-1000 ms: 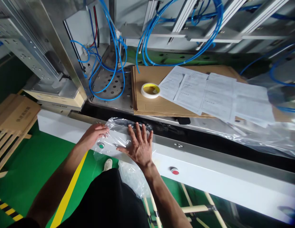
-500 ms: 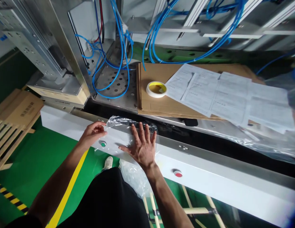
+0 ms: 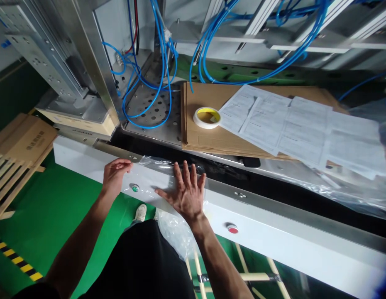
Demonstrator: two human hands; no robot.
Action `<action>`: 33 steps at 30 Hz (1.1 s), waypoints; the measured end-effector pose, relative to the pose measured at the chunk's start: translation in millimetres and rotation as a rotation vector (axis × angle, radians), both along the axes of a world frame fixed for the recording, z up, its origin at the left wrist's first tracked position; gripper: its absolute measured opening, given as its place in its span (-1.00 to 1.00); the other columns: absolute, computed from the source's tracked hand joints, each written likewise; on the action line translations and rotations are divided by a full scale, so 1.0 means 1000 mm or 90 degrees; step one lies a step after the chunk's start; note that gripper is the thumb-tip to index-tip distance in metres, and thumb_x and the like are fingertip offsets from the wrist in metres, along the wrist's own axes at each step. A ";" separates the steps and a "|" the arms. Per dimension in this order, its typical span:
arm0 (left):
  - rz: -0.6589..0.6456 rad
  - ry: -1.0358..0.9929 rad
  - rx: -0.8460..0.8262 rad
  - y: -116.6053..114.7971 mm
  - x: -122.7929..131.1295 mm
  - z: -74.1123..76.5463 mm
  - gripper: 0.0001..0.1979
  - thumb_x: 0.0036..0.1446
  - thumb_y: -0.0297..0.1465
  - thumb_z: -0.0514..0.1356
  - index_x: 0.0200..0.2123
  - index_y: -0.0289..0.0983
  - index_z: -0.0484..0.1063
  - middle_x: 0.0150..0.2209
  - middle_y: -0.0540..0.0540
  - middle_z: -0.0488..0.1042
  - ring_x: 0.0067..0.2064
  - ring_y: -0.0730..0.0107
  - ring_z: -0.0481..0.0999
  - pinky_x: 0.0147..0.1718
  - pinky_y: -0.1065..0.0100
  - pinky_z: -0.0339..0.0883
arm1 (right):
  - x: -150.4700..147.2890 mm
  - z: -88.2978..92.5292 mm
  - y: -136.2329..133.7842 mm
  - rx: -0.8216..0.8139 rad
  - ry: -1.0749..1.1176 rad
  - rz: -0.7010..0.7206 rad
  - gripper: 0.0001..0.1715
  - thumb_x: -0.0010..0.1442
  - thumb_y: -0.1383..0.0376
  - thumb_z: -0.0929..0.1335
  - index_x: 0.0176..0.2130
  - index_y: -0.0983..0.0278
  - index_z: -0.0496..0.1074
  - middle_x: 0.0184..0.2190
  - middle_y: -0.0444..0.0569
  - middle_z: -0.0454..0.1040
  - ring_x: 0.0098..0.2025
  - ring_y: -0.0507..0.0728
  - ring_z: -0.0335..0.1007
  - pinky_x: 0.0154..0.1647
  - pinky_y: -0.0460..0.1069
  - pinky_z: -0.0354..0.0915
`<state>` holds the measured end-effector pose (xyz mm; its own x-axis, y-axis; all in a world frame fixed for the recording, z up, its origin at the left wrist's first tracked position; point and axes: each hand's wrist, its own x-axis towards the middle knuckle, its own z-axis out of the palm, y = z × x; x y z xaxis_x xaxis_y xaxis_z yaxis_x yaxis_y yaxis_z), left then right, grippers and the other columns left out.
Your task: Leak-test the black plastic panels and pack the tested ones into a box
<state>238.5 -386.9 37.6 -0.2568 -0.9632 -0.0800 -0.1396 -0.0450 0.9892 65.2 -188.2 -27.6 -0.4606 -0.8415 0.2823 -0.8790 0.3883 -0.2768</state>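
Note:
A long white panel (image 3: 267,220) with a green push button (image 3: 135,188) and a red push button (image 3: 233,229) runs across in front of me. Clear plastic film (image 3: 162,162) lies over the panel around the green button and its far edge. My right hand (image 3: 186,195) rests flat on the film with fingers spread, between the two buttons. My left hand (image 3: 114,176) is at the panel's far edge, left of the green button, its fingers pressed together. Whatever may be between those fingertips is too small to make out.
Behind the panel, a tape roll (image 3: 207,117) and printed sheets (image 3: 267,120) lie on flat cardboard (image 3: 199,141). Blue hoses (image 3: 169,99) loop over a perforated metal plate (image 3: 146,106). Below hangs crumpled plastic (image 3: 176,232); a carton (image 3: 28,135) sits on a wooden pallet (image 3: 12,178) at left.
My left hand has drawn back a little to the left, away from the film's edge. The film at the far edge lies lower and flatter. My right hand stays put.

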 end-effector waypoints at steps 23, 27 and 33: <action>-0.084 -0.106 -0.095 -0.008 -0.026 -0.003 -0.58 0.11 0.04 0.37 -0.35 -0.20 0.48 -0.54 0.07 0.42 -0.51 0.44 0.42 -0.49 0.40 0.30 | 0.001 0.001 0.002 0.033 0.024 -0.020 0.34 0.27 -0.43 0.30 0.60 0.32 -0.07 0.58 0.37 0.01 0.59 0.62 -0.14 0.51 0.59 -0.21; -0.016 -0.095 -0.096 -0.010 -0.035 -0.017 -0.54 0.15 0.11 0.28 -0.32 -0.18 0.37 -0.54 0.11 0.36 -0.57 0.47 0.32 -0.59 0.42 0.17 | 0.002 -0.001 0.002 0.021 0.019 -0.026 0.34 0.27 -0.41 0.31 0.61 0.31 -0.10 0.58 0.37 0.01 0.58 0.63 -0.13 0.51 0.59 -0.24; 0.060 -0.154 -0.204 -0.045 -0.023 0.003 -0.61 0.32 0.04 0.17 -0.15 -0.17 0.35 -0.37 0.04 0.45 -0.42 0.43 0.42 -0.41 0.39 0.29 | 0.000 -0.003 0.005 0.018 0.010 -0.044 0.36 0.25 -0.43 0.31 0.61 0.33 -0.09 0.58 0.41 0.02 0.57 0.67 -0.11 0.49 0.61 -0.24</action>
